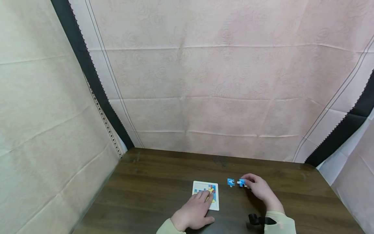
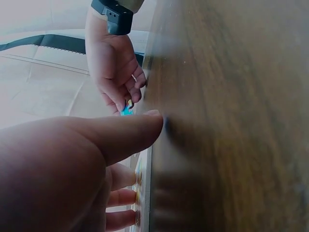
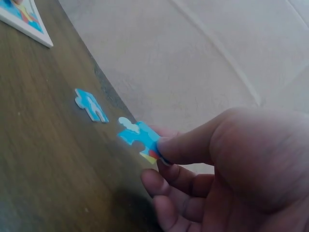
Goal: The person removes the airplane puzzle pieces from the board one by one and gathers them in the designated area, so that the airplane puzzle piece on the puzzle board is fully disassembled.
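Observation:
Between thumb and fingers my right hand (image 1: 260,191) pinches a blue jigsaw puzzle piece (image 3: 141,138), which has a white knob and a bit of red and yellow at one corner. In the right wrist view the piece is tilted up over the table. A second blue-and-white puzzle piece (image 1: 230,182) lies flat just left of it. My left hand (image 1: 195,211) rests with its fingers extended on a white-framed puzzle board (image 1: 216,195). The fingers hide part of the picture, where blue, yellow and red show. In the left wrist view the thumb (image 2: 130,135) is held off the board.
Both hands work over a dark brown wooden table (image 1: 163,175). Pale fabric (image 1: 219,81) hangs behind its far edge, with another pale sheet (image 1: 43,130) on the left. A black strap device (image 1: 261,220) sits at the right wrist.

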Demonstrator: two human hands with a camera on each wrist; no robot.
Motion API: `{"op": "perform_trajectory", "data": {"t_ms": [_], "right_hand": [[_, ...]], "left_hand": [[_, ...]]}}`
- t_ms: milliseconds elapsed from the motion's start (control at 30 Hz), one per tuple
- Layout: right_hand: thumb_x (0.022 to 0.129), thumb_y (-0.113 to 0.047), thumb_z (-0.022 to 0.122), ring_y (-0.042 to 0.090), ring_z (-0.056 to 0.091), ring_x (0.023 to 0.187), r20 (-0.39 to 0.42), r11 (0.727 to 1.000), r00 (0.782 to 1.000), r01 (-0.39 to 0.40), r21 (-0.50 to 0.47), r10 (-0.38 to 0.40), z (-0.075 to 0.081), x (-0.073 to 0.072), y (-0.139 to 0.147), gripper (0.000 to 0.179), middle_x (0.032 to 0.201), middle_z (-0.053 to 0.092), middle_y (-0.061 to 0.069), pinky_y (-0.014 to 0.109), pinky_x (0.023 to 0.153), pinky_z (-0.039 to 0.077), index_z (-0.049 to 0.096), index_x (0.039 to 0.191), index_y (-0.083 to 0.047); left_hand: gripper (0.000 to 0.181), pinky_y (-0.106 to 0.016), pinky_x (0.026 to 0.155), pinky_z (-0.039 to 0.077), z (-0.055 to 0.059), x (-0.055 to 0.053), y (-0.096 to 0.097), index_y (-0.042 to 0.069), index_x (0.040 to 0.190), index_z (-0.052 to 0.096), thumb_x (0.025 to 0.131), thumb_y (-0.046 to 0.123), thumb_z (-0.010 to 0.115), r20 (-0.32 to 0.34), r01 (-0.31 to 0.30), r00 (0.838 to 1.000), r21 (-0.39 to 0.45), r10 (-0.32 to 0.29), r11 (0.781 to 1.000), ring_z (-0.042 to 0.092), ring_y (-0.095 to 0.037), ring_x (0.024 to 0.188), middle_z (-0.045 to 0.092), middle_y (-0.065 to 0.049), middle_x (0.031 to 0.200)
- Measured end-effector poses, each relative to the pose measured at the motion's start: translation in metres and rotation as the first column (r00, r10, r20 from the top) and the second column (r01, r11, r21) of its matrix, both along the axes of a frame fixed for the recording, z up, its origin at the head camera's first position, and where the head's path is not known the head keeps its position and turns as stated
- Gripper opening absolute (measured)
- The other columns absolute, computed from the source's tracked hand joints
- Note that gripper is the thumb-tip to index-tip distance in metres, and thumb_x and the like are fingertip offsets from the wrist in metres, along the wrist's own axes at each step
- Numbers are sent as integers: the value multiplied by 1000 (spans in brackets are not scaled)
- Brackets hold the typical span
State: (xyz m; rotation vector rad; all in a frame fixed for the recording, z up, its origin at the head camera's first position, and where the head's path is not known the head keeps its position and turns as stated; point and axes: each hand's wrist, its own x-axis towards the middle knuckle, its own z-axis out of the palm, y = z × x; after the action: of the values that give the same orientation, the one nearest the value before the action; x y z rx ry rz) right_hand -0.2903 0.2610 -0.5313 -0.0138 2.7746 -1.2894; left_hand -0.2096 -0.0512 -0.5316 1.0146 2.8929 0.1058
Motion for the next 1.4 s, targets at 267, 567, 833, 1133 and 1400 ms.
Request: {"op": "perform_trajectory", "data": {"t_ms": [267,567,833,1133,1400], "right_hand": [[110,-11,55,27,61,97,3,1000,1000,3,3,-3,0,1,1,21,108,69,10,47,85,53,72,121,-4],[111,-14,55,32,60,105,-24,999,1000,13,47,-12,-1,1,-3,22,118,70,14,57,92,50,73,120,-6],[107,-11,61,33,63,105,-52,996,999,2,88,3,-3,1,-4,22,118,71,15,57,93,52,74,122,-3],[95,-8,80,27,60,96,-19,996,999,-32,83,33,-3,-1,-4,27,109,68,11,50,86,54,74,120,0],[97,-7,77,27,62,98,-31,994,999,-20,111,23,-7,-1,-5,20,109,70,9,54,89,54,75,116,-2]], "left_hand": [[76,-37,121,36,-2,-1,-1,13,161,48,102,58,64,1,2,1000,-8,-2,1000,38,-19,148,40,-2,160],[76,-37,122,34,0,-2,0,14,162,48,102,58,64,20,-2,1000,-13,2,1000,37,-19,151,39,-2,162],[76,-37,122,35,0,-3,0,15,162,47,102,58,64,27,2,1000,-12,-2,1000,37,-18,149,39,0,161],[77,-38,122,35,-3,-4,0,15,163,47,102,59,64,27,1,1000,-10,0,1000,36,-18,150,38,0,161],[76,-38,121,35,-2,-4,-1,15,163,47,102,59,64,35,1,999,-9,0,1000,37,-17,149,39,0,161]]}}
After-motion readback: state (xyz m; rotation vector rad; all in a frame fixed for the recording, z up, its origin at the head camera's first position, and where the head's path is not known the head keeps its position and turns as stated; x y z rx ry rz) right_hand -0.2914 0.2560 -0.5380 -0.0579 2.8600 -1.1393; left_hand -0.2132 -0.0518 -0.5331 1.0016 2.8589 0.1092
